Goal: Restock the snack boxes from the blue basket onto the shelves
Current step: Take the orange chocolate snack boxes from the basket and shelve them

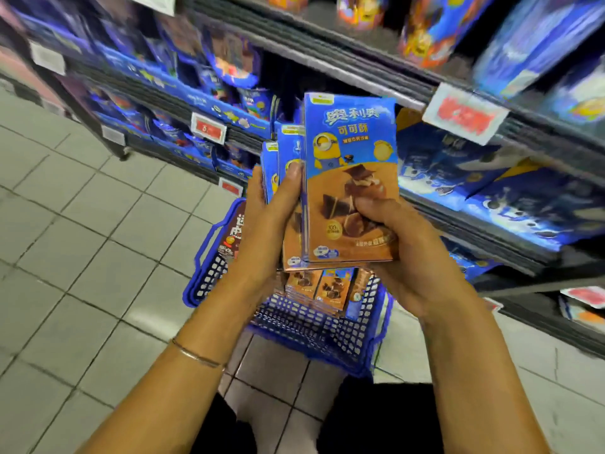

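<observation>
Blue-and-brown boxes (350, 178), a fanned stack of several, stand upright in front of the person, held above the basket (327, 332). The left hand (268, 221) grips the stack from the left, thumb lying up the front of a rear box and fingers wrapped behind. The right hand (406, 253) clamps the lower right corner of the front box, thumb curled on its face. The basket is blue mesh and sits on the tiled floor (82, 224) just beside the shelves (343, 57). Inside it, more boxes (327, 288) of the same kind stand on end, with a darker brown pack (234, 231) at its left wall. The shelves run along the right, filled with blue packs, mostly blurred. Red-and-white price tags (209, 127) hang from the shelf edges. A thin bracelet (196, 355) circles the left wrist.
</observation>
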Demonstrator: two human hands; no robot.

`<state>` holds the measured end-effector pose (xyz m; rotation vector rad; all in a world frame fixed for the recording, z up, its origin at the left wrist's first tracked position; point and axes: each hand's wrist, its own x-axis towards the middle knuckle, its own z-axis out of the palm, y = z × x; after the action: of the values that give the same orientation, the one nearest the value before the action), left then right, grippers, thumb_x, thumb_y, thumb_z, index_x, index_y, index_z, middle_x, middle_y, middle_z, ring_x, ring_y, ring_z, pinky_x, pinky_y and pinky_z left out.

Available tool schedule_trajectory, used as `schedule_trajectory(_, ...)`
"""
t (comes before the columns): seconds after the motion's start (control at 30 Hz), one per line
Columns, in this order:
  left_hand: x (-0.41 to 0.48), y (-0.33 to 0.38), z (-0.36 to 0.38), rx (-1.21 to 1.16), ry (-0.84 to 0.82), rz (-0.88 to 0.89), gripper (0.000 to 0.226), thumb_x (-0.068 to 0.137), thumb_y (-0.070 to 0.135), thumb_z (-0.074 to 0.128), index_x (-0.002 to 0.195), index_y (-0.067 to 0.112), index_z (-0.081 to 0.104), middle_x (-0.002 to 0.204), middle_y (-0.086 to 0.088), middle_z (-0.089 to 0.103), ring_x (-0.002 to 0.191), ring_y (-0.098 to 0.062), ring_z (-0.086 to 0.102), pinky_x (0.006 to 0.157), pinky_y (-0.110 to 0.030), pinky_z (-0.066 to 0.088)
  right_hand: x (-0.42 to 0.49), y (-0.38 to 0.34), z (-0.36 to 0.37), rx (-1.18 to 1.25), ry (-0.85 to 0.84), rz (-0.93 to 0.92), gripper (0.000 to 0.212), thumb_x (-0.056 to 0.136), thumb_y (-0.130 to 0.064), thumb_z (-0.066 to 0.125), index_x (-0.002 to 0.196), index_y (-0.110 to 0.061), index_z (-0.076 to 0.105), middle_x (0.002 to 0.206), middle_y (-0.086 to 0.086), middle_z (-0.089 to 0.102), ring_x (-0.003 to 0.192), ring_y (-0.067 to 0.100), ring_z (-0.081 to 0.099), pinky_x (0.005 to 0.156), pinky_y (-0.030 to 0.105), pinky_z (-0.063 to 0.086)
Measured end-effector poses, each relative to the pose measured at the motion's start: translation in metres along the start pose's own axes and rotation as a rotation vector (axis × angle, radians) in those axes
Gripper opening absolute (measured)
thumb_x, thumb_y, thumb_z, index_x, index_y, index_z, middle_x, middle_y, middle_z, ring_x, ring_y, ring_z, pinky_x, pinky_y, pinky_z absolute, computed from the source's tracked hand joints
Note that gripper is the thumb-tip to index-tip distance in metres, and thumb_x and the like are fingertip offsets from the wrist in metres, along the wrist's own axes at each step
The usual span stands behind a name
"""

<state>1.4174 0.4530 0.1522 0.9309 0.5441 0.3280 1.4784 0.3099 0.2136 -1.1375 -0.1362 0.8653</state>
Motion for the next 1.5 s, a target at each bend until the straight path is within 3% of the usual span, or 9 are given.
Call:
schedule_trajectory(0.1, -0.033, 0.079, 0.036, -0.007, -0.017, 0.034, 0.067, 0.103, 0.038, 0.063, 0.159, 0.013, 0.038, 0.147, -0.017, 0.064, 0.13, -0.04, 0.066, 0.1, -0.053, 0.058, -0.03, -0.073, 0.048, -0.035, 0.011, 0.022, 0.018, 0.084, -0.014, 0.059, 0.1, -0.016, 0.067, 0.071, -0.003, 0.073, 0.065, 0.011, 0.073, 0.06, 0.023, 0.057)
schedule_trajectory(0.3, -0.109, 0.244, 0.111, -0.026, 0.013, 0.065, 0.084, 0.085, 0.052, 0.076, 0.155, 0.019, 0.044, 0.138, -0.01, 0.071, 0.123, -0.034, 0.071, 0.097, -0.051, 0.06, -0.103, -0.223, 0.15, -0.115, 0.006, 0.012, 0.016, 0.08, -0.023, 0.065, 0.094, -0.022, 0.072, 0.073, -0.002, 0.073, 0.065, 0.013, 0.072, 0.06, 0.028, 0.058)
schedule_trajectory(0.47, -0.152, 0.354, 0.166, 0.039, -0.061, 0.102, 0.083, 0.087, 0.053, 0.075, 0.157, 0.018, 0.045, 0.149, -0.016, 0.062, 0.131, -0.042, 0.064, 0.111, -0.066, 0.048, -0.159, -0.323, 0.211, -0.143, -0.015, -0.051, 0.01, 0.076, -0.029, 0.068, 0.08, -0.031, 0.077, 0.076, -0.005, 0.074, 0.068, 0.016, 0.074, 0.06, 0.031, 0.057)
schedule_trajectory(0.57, -0.172, 0.401, 0.197, 0.052, -0.053, 0.11, 0.092, 0.083, 0.059, 0.075, 0.159, 0.02, 0.043, 0.158, -0.014, 0.053, 0.132, -0.04, 0.064, 0.112, -0.063, 0.049, -0.18, -0.369, 0.236, -0.19, -0.029, -0.09, 0.035, 0.076, -0.033, 0.072, 0.11, -0.022, 0.071, 0.096, 0.004, 0.077, 0.085, 0.026, 0.075, 0.073, 0.041, 0.059)
schedule_trajectory(0.7, -0.182, 0.441, 0.228, 0.054, -0.124, 0.157, 0.091, 0.083, 0.057, 0.074, 0.156, 0.011, 0.046, 0.148, -0.021, 0.061, 0.131, -0.045, 0.063, 0.113, -0.066, 0.046, -0.2, -0.413, 0.256, -0.198, -0.051, -0.181, 0.024, 0.08, -0.027, 0.072, 0.103, -0.023, 0.066, 0.076, -0.005, 0.075, 0.064, 0.014, 0.072, 0.053, 0.027, 0.055)
schedule_trajectory(0.83, -0.178, 0.47, 0.258, 0.045, -0.15, 0.184, 0.106, 0.08, 0.059, 0.077, 0.165, 0.013, 0.033, 0.157, -0.021, 0.053, 0.138, -0.042, 0.058, 0.118, -0.066, 0.042, -0.208, -0.449, 0.257, -0.221, -0.088, -0.281, 0.021, 0.086, -0.028, 0.068, 0.105, -0.023, 0.071, 0.086, -0.003, 0.077, 0.074, 0.014, 0.074, 0.059, 0.026, 0.056)
schedule_trajectory(0.97, -0.171, 0.491, 0.293, 0.044, -0.185, 0.214, 0.107, 0.078, 0.061, 0.077, 0.164, 0.013, 0.034, 0.157, -0.021, 0.051, 0.138, -0.046, 0.056, 0.117, -0.067, 0.041, -0.209, -0.489, 0.252, -0.3, -0.008, -0.38, 0.05, 0.078, -0.031, 0.077, 0.122, -0.013, 0.063, 0.083, -0.003, 0.075, 0.07, 0.012, 0.072, 0.057, 0.022, 0.052)
schedule_trajectory(1.33, -0.149, 0.553, 0.378, -0.036, -0.218, 0.312, 0.062, 0.106, 0.037, 0.06, 0.158, 0.008, 0.043, 0.146, -0.021, 0.063, 0.134, -0.045, 0.061, 0.117, -0.065, 0.043, -0.195, -0.595, 0.236, -0.645, 0.081, -0.6, 0.048, 0.07, -0.053, 0.073, 0.111, -0.028, 0.068, 0.103, -0.006, 0.077, 0.095, 0.015, 0.074, 0.095, 0.045, 0.054)
schedule_trajectory(1.5, -0.156, 0.57, 0.37, 0.033, -0.258, 0.358, 0.052, 0.1, 0.039, 0.061, 0.141, 0.007, 0.063, 0.133, -0.021, 0.072, 0.112, -0.036, 0.074, 0.087, -0.043, 0.065, -0.187, -0.614, 0.242, -0.626, -0.087, -0.563, 0.05, 0.077, -0.04, 0.073, 0.12, -0.016, 0.064, 0.103, 0.002, 0.079, 0.094, 0.02, 0.076, 0.086, 0.036, 0.056)
